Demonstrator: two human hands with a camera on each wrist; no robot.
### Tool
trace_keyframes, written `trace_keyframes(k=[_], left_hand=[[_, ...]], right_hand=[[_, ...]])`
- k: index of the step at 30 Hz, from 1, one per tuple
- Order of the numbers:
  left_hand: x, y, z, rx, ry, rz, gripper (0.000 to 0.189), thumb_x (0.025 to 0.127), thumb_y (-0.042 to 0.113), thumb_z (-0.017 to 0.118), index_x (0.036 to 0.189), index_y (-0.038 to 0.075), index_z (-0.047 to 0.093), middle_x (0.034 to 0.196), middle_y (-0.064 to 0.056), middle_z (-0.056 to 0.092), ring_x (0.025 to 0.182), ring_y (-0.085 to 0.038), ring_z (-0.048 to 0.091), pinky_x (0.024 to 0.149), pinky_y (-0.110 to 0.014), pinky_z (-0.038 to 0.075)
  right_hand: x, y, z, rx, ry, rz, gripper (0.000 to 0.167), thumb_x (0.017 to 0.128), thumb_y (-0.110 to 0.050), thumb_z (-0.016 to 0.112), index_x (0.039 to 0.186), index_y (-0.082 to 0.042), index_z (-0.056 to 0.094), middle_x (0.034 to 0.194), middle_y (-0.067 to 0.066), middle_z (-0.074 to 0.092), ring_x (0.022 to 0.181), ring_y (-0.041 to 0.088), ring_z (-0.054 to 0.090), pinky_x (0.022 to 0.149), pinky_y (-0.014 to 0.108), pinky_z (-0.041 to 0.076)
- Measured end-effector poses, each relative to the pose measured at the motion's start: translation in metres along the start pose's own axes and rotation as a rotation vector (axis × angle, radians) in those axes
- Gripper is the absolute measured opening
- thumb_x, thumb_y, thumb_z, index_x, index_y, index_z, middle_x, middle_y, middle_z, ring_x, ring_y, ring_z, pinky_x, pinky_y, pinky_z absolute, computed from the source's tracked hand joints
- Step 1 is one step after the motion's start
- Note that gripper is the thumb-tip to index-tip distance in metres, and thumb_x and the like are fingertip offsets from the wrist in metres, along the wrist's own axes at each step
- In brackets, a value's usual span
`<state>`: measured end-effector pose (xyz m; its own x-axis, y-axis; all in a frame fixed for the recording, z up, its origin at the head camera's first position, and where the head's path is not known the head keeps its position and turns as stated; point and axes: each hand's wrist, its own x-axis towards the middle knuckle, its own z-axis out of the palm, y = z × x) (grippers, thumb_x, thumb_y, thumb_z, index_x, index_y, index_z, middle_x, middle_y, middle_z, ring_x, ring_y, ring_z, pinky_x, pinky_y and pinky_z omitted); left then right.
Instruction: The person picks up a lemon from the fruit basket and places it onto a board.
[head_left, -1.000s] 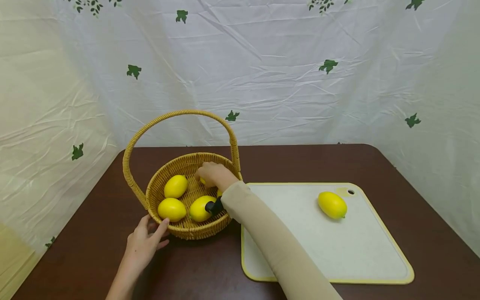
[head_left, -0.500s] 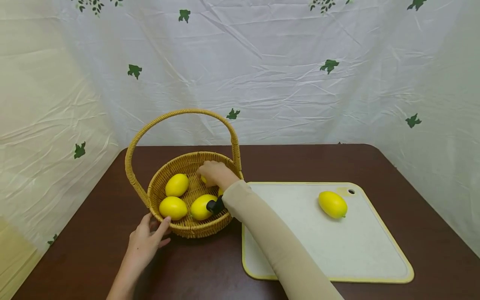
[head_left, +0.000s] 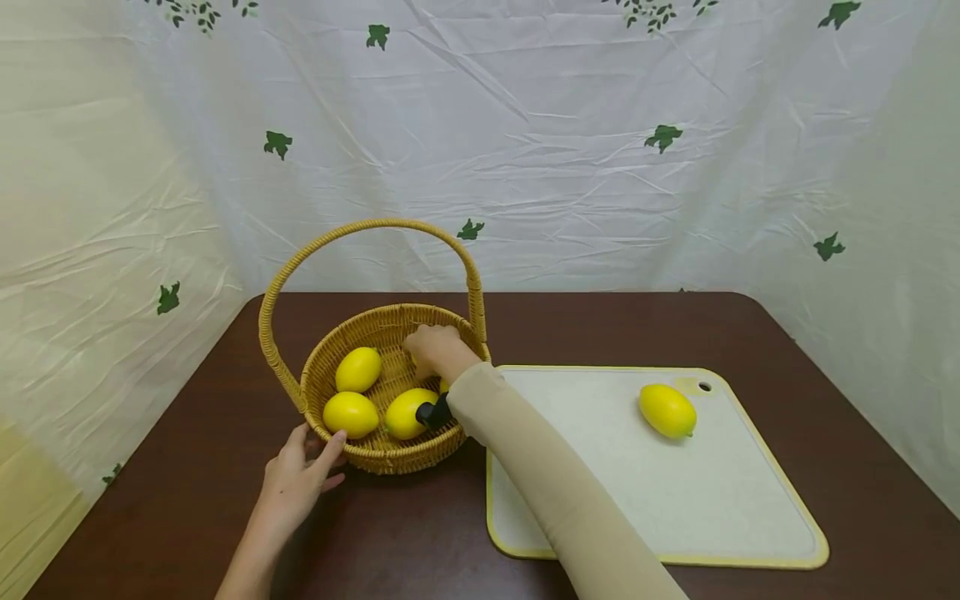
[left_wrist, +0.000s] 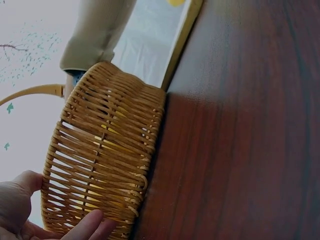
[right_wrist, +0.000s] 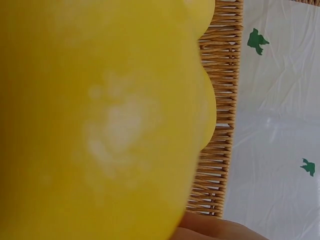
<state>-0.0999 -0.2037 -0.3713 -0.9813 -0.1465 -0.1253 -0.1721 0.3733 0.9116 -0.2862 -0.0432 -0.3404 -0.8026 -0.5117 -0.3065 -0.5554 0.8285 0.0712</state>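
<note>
Noon points away from us. Our right hand reaches into the wicker basket, fingers bent downward; we cannot tell whether they grip anything, as the fingertips are hidden. Right-wrist view: one big lemon fills the frame, finger at its edge.

From that hand, a tilted lemon sits near 9 o'clock, long axis roughly 1 to 7; a second lemon at 8, lying about 9 to 3; a third lemon at 7, partly behind a black strap.

Left hand holds the basket at its 7-to-8 o'clock side, thumb on rim, fingers on outer wall; it is nearer the second lemon.

Board lemon: between 3 and 4 from the right hand, axis 10 to 4, on the cutting board.
</note>
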Motion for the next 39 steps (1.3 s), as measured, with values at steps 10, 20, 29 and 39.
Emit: trace_keyframes(k=[10,20,29,39], left_hand=[[-0.001,-0.001,0.001,0.003,0.015,0.005,0.066,0.092,0.037,0.054,0.136,-0.005,0.027,0.121,-0.032,0.047,0.096,-0.034,0.062,0.069,-0.032,0.057],[0.002,-0.004,0.003,-0.018,0.005,0.0,0.068,0.093,0.036,0.053,0.138,-0.005,0.024,0.124,-0.034,0.044,0.098,-0.035,0.06,0.069,-0.033,0.057],[0.002,-0.005,0.003,-0.027,0.017,0.004,0.066,0.092,0.036,0.054,0.136,-0.005,0.027,0.122,-0.033,0.046,0.097,-0.034,0.061,0.068,-0.032,0.057],[0.002,-0.005,0.0,0.01,0.013,0.037,0.068,0.091,0.039,0.055,0.136,-0.005,0.028,0.119,-0.03,0.05,0.096,-0.032,0.062,0.068,-0.03,0.057]], right_hand=[[-0.003,-0.002,-0.001,-0.008,0.02,0.001,0.048,0.083,-0.029,0.067,0.128,-0.022,0.053,0.113,0.002,0.057,0.089,0.018,0.055,0.065,0.033,0.048],[0.0,0.0,-0.006,-0.031,0.034,-0.021,0.018,0.081,-0.023,0.069,0.096,-0.017,0.06,0.094,0.002,0.055,0.075,0.016,0.049,0.057,0.028,0.043],[-0.014,0.002,-0.026,0.005,0.121,-0.095,0.05,0.083,-0.021,0.067,0.13,-0.018,0.051,0.116,0.003,0.055,0.093,0.017,0.053,0.07,0.029,0.048],[-0.041,0.006,-0.049,0.042,0.185,-0.13,0.063,0.079,-0.03,0.072,0.136,-0.021,0.045,0.125,0.008,0.046,0.099,0.021,0.051,0.08,0.037,0.049]])
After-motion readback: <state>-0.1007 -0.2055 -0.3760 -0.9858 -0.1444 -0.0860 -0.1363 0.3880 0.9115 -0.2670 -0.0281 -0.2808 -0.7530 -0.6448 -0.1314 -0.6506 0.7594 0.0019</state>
